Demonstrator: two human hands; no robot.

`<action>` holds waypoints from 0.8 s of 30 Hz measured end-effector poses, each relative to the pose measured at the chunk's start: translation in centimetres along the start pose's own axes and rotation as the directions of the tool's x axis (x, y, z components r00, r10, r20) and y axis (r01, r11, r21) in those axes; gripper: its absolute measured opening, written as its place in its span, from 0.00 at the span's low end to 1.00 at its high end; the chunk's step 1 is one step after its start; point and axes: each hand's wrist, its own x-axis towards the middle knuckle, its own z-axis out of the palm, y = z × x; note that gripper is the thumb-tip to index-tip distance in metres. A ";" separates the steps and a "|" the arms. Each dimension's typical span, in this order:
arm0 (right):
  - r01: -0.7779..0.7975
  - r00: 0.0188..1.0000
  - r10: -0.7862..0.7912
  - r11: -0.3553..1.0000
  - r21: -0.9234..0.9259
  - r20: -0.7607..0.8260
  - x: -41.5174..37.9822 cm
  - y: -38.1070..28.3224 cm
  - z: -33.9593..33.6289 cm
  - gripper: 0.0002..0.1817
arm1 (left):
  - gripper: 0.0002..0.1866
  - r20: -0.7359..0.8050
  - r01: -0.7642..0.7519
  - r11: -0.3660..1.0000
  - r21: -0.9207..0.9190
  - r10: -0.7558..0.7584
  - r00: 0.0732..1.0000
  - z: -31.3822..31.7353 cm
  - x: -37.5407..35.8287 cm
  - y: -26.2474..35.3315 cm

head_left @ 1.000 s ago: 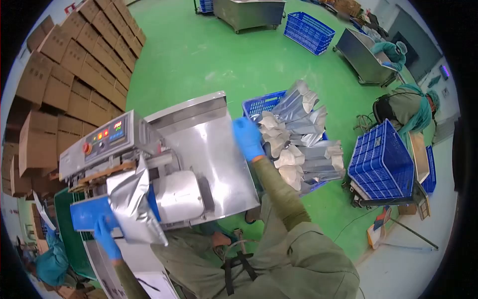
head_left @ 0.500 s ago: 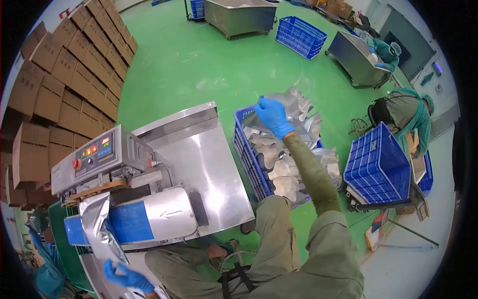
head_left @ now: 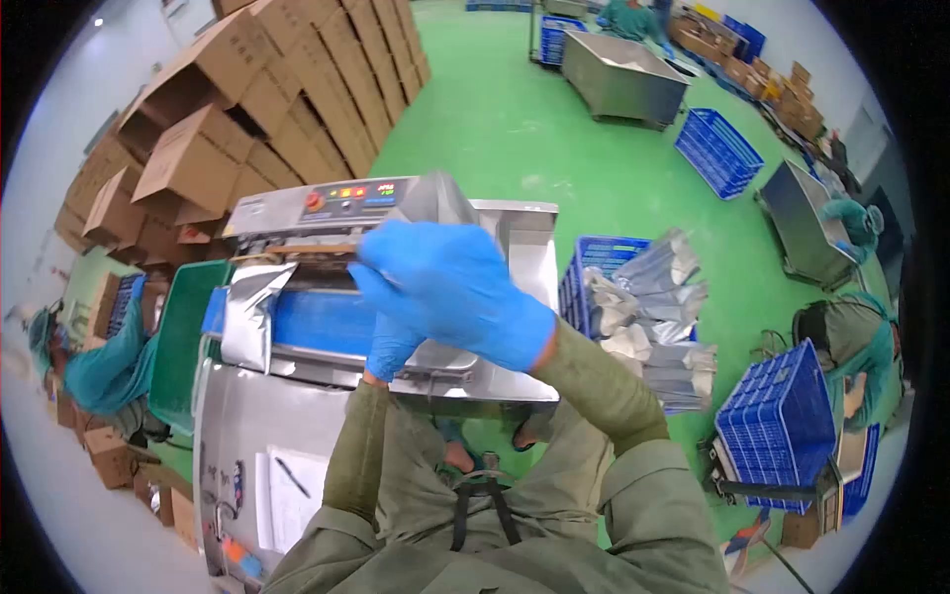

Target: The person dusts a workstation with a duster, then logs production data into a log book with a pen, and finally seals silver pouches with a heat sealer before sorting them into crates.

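My right hand (head_left: 460, 287), in a blue glove, is closed in front of the sealing machine (head_left: 317, 213). A silver foil pouch (head_left: 442, 198), blurred, sticks up past its knuckles. My left hand (head_left: 394, 346), also gloved in blue, is just below and behind the right one, over the near side of the belt. Its fingers are mostly hidden by my right hand. Another silver pouch (head_left: 255, 317) lies across the left part of the blue conveyor belt (head_left: 322, 322). Several silver pouches (head_left: 658, 317) fill a blue crate (head_left: 606, 252) to the right of the machine.
A green bin (head_left: 188, 342) stands at the belt's left end. On the steel table (head_left: 327, 406) lie paper sheets (head_left: 297, 505) and a pen (head_left: 293, 477). Cardboard boxes (head_left: 307, 89) are stacked behind the machine. Co-workers (head_left: 109, 371) sit left and right; more blue crates (head_left: 777, 431) stand right.
My right hand has moved from the crate to the front of the machine, and my left hand has come up beside it. The pouch on the belt now lies farther left along it. The view has turned left.
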 end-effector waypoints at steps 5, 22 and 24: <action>-0.247 0.829 0.301 0.953 0.173 -0.472 -7.0 4.6 2.7 0.18 | 0.37 0.061 0.085 0.996 -0.039 -0.083 0.995 -3.3 -2.7 -3.1; 0.062 0.978 -0.083 0.991 -0.117 -0.190 -13.5 12.9 7.1 0.08 | 0.11 0.200 -0.436 0.456 0.776 0.477 0.856 -13.8 -2.1 1.8; -0.005 0.945 0.017 0.999 0.038 -0.327 -11.9 10.5 7.9 0.07 | 0.13 -0.040 -0.427 0.671 0.607 0.562 0.826 -12.3 -1.7 2.3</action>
